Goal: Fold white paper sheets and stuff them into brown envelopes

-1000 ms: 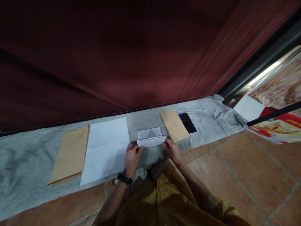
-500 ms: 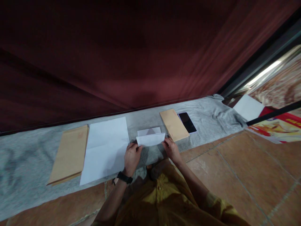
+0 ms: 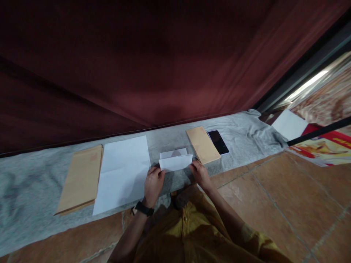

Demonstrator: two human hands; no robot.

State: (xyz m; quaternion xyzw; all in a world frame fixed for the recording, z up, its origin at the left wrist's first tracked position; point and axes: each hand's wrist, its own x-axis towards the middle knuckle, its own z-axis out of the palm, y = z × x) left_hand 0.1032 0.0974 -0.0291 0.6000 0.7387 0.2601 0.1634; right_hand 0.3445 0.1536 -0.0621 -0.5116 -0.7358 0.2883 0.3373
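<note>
A folded sheet of white paper (image 3: 176,163) is held between my two hands, its near flap raised in front of the part behind. My left hand (image 3: 154,184) pinches its left lower corner between thumb and fingers. At the right end, my right hand (image 3: 200,173) grips the edge in the same way. Left of the folded sheet lie large white sheets (image 3: 123,171), flat with a faint crease across them. Just beyond my right hand is a brown envelope (image 3: 203,144).
Brown envelopes (image 3: 80,177) lie at the left on the grey cloth (image 3: 24,197). A phone (image 3: 218,142) rests beside the right envelope. Behind hangs a dark red curtain (image 3: 164,73). A red and yellow printed box (image 3: 326,148) is on the tiled floor (image 3: 263,201) at right.
Almost nothing differs. Both hands keep their hold on the folded paper, whose back part has shifted very slightly.
</note>
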